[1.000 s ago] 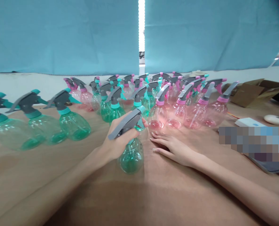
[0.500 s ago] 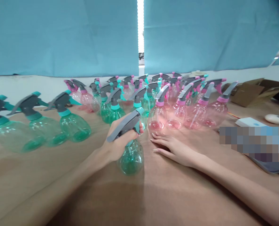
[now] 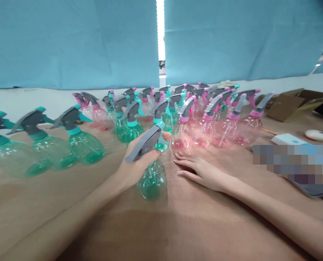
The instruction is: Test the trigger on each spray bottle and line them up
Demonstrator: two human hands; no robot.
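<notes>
While the left hand [image 3: 134,167] is closed round the neck of the translucent green plastic spray bottle with grey trigger head [image 3: 152,181], treat that grip as the ref. point. The fingers wrap the neck, and the forefinger reaches fwd to the teal trigger [image 3: 161,145].

Recommended technique (judgement):
- Hold the base down on the brown paper-covered table [image 3: 178,228].
- Pull w/ the forefinger only, w/o wrist roll, so the bottle neither tips nor skates.
- The right hand [image 3: 202,171] lies open, palm down, flat on the table just right of the bottle. Its fingertips are near the bottle but apparently not touching, and it holds nothing. Moved against the body, it could act as a steady.

Location: the bottle stands front-centre on the table, betw. the two hands and apart from the other stock.

Orientation:
- Body long axis is approx. vertical, base down and head up.
- Head long axis is diagonal. The grey tail sits low, toward the wearer's left. The teal nozzle [image 3: 160,127] sits high and is aimed away and to the right.
- The nozzle therefore points at the massed rows of pink and green translucent spray bottles [image 3: 205,123] behind, so any spray would prob. land there.
- Fill level: cannot tell.

Other items: a row of three green spray bottles [image 3: 82,143] stands well off to the left, and a white box [image 3: 286,139] lies at the right.
</notes>
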